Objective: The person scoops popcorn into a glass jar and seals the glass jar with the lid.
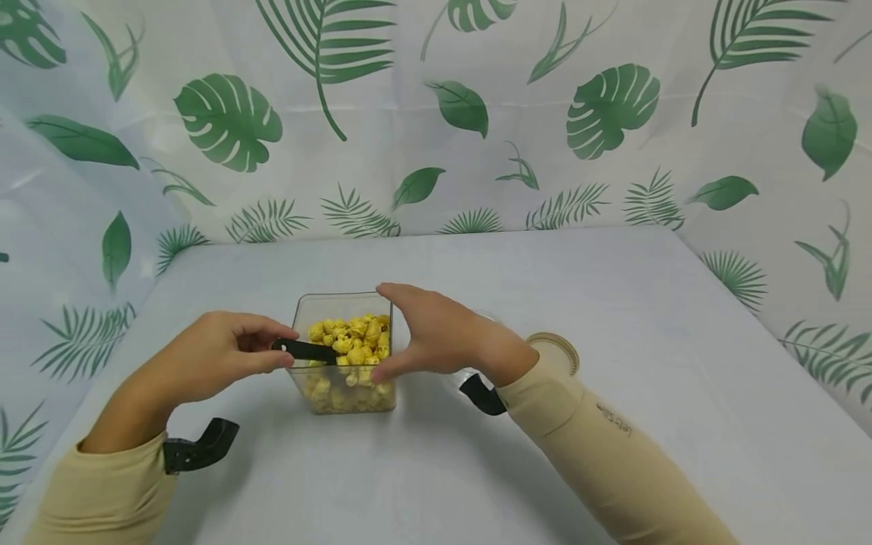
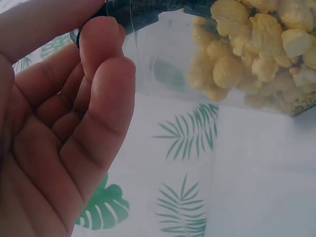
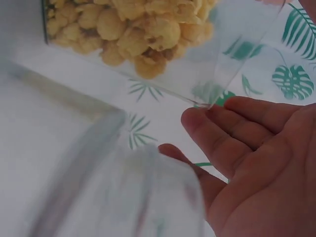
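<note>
A clear square-topped container (image 1: 345,303) holds yellow popcorn (image 1: 354,341). At its left rim, my left hand (image 1: 221,352) pinches a black handle (image 1: 306,350) between thumb and fingers; the handle reaches down into the popcorn, which hides its far end. On the opposite side my right hand (image 1: 443,333) spreads along the container's right side, fingers toward the far corner and thumb by the near corner. In the right wrist view, the fingertips (image 3: 195,121) are fairly straight and right at the container's corner.
Beneath my right forearm stands a clear jar (image 3: 168,197), mostly hidden in the head view. A round lid with a gold-coloured rim (image 1: 557,338) lies beside the sleeve. The white tabletop (image 1: 409,469) meets leaf-patterned cloth (image 1: 518,113) at the back and sides.
</note>
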### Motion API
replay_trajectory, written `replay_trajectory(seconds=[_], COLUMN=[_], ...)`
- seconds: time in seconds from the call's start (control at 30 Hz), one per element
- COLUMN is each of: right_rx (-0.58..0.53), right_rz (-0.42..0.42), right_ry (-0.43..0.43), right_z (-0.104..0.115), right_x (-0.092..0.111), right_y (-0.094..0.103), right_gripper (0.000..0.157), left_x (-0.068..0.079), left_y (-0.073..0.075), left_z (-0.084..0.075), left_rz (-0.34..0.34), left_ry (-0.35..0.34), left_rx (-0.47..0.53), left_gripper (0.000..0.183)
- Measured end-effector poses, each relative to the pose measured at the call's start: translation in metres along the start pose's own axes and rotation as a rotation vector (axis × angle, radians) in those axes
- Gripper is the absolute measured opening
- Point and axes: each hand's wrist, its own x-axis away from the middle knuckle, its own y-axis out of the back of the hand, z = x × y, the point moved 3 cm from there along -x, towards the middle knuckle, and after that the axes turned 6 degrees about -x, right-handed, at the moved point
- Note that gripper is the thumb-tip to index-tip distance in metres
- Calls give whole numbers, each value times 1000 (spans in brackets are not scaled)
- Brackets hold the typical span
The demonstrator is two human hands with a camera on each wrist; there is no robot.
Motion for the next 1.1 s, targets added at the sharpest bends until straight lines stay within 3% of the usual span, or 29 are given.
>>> replay_trajectory(seconds=[0.2, 0.37, 0.63, 1.1], right_rx=[-3, -10, -13, -13], right_rz=[13, 6, 2, 0], right_ry=[-11, -15, -10, -23], right_z=[1, 1, 0, -1], right_x=[-4, -4, -5, -5], right_y=[-3, -4, -5, -6], right_gripper=[109, 107, 107, 106], left_x=[-3, -6, -9, -5], left_y=[1, 2, 3, 11], left_z=[0, 4, 12, 27], left_rz=[14, 33, -12, -27], left_ry=[23, 77, 103, 139], left_rx=[5, 80, 157, 292], left_gripper=[40, 44, 42, 44])
